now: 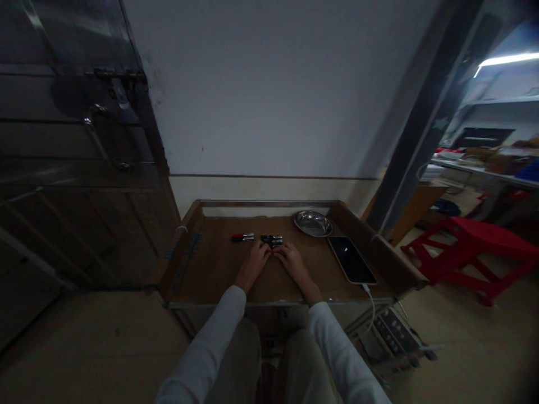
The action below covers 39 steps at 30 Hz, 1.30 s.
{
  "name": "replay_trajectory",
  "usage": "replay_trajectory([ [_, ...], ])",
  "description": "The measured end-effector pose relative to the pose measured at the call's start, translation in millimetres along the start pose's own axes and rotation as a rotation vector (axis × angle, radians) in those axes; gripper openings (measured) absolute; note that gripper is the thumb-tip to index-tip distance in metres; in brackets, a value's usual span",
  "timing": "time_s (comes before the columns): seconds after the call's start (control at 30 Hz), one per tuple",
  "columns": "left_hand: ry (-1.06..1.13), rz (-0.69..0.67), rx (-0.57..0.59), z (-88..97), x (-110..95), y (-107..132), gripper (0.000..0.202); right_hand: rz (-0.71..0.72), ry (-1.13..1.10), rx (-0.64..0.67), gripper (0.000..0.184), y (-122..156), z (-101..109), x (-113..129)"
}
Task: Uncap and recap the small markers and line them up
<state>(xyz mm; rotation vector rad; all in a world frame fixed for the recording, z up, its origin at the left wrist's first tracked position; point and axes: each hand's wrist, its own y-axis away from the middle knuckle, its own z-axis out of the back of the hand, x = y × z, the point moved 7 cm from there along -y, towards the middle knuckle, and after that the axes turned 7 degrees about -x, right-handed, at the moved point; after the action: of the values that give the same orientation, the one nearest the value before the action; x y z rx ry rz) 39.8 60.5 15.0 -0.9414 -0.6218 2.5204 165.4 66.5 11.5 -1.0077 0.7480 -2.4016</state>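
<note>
The left hand (257, 257) and right hand (290, 257) lay low over the brown, raised-edged surface (214, 272), forearms slanting inward and fingers bent until the fingertips nearly met; whether they grasped anything could not be told. The small, shiny black-and-silver cylindrical pieces (272, 239) lay just beyond the fingertips, close against them, and the slender red, black and silver pieces (243, 237) lay just left of those. Beyond and right of the hands sat a round, shiny metal dish (313, 224), with a rectangular, black-screened phone (352, 259) nearer, right of the right hand.
</note>
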Motion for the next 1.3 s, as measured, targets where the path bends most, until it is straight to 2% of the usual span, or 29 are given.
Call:
replay_trajectory([
  [0.2, -0.014, 0.059, -0.088, 5.5, 4.9, -6.3, 0.007, -0.058, 0.023, -0.082, 0.014, -5.5, 3.1, -4.3],
  [0.37, -0.059, 0.076, -0.111, 10.4, 4.9, -4.8, 0.006, -0.043, 0.182, -0.089, 0.015, -2.2, 6.1, -3.8],
  [0.47, -0.191, 0.155, -0.244, 28.8, 12.8, -0.7, 0.01, -0.05, 0.259, -0.075, 0.016, -0.7, 8.6, -1.8],
  [0.57, -0.406, 0.266, -0.355, 53.7, 28.0, 5.6, 0.018, -0.021, 0.222, -0.038, 0.02, -0.5, 8.9, 5.0],
  [0.63, -0.483, 0.3, -0.352, 65.4, 40.1, 8.2, 0.021, 0.007, 0.177, -0.01, 0.022, -0.3, 8.0, 9.7],
  [0.73, -0.474, 0.261, -0.298, 74.7, 55.8, 10.1, 0.016, -0.013, 0.125, -0.011, 0.023, -0.6, 8.6, 10.5],
  [0.9, -0.255, 0.184, -0.248, 80.2, 66.1, 17.1, 0.012, -0.114, -0.063, -0.103, 0.021, -4.9, 12.7, 7.9],
  [0.97, -0.093, 0.181, -0.236, 78.6, 61.6, 19.5, 0.012, -0.18, -0.183, -0.158, 0.024, -6.8, 13.6, 7.2],
  [1.07, 0.113, 0.139, -0.201, 70.7, 40.5, 17.4, 0.012, -0.359, -0.46, -0.161, 0.036, -6.6, 5.2, 2.5],
  [1.2, 0.204, 0.112, -0.22, 63.4, 5.1, 5.2, 0.013, -0.585, -0.858, -0.071, 0.043, -0.7, -13.2, -1.5],
  [1.3, 0.265, 0.08, -0.222, 60.6, -16.7, -6.3, 0.013, -0.652, -0.976, -0.093, 0.04, 2.9, -14.4, -5.6],
])
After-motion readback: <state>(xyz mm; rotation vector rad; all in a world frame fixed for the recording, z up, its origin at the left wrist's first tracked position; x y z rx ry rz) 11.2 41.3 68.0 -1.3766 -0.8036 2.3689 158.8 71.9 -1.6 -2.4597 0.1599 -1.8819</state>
